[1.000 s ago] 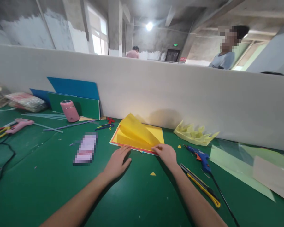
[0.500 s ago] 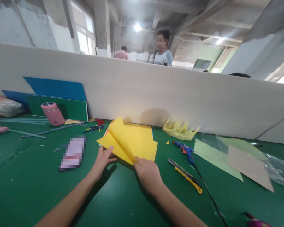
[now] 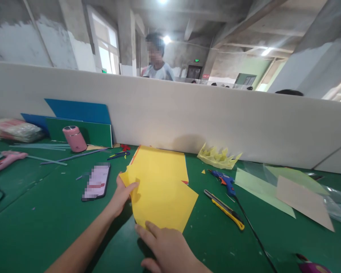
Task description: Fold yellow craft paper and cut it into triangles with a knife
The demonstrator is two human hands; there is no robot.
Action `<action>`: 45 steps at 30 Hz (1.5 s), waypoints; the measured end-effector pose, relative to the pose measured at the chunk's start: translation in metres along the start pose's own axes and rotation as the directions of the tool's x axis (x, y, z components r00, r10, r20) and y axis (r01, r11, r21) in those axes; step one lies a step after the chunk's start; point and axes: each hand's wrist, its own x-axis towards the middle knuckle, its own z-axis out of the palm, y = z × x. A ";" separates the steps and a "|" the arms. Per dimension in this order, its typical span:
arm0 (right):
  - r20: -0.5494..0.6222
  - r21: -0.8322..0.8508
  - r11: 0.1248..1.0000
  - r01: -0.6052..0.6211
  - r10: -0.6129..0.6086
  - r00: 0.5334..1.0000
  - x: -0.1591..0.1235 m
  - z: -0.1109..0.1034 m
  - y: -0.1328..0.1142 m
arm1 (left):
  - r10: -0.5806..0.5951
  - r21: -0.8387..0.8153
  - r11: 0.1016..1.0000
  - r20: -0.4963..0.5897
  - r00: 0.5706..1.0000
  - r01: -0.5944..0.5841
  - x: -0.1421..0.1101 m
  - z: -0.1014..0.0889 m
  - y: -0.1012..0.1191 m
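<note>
Left hand [image 3: 121,195]: clamped on the left edge of a loose yellow sheet [image 3: 165,201], thumb on top, fingers curled behind. That edge bows upward; the grip probably gives control of the curl. Right hand [image 3: 169,244]: fingers at the sheet's near edge, thumb apart from them and off the paper; likely a light guide rather than a pinch (pressure cannot be judged).

Sheet: lies askew, nearer the wearer than the paper stack [image 3: 161,161] and overlapping its near part. The stack has yellow on top, with red showing at the right corner. It sits close to the white partition [image 3: 144,113], which perhaps leaves room in front for both hands.

Right of sheet: utility knife [image 3: 224,209] and blue glue gun [image 3: 224,181] lie on the green table [image 3: 59,212], apparently within easy reach. Spiky pale-yellow paper piece [image 3: 218,158] is set back by the partition, presumably out of the way.

Left: phone [image 3: 98,182] flat, face up. Farther back, pink bottle [image 3: 74,139] stands before the green board [image 3: 98,134], which leans for support.
</note>
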 end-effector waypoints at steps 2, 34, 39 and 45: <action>-0.015 0.157 0.986 0.062 -0.061 0.998 -0.006 -0.005 0.003 | 0.042 0.060 0.997 0.012 0.999 -0.042 0.000 -0.002 -0.001; 0.056 0.571 0.819 -0.050 0.022 0.998 -0.065 0.004 0.096 | 0.215 0.269 0.915 0.301 0.929 -0.299 0.016 -0.010 -0.035; 0.148 0.586 0.808 -0.055 -0.040 0.988 -0.062 -0.004 0.087 | 0.360 0.408 0.794 0.283 0.889 -0.451 0.019 -0.014 -0.029; 0.159 0.555 0.826 -0.093 0.005 0.987 -0.061 -0.005 0.084 | 0.375 0.373 0.809 0.265 0.888 -0.453 0.009 -0.013 -0.016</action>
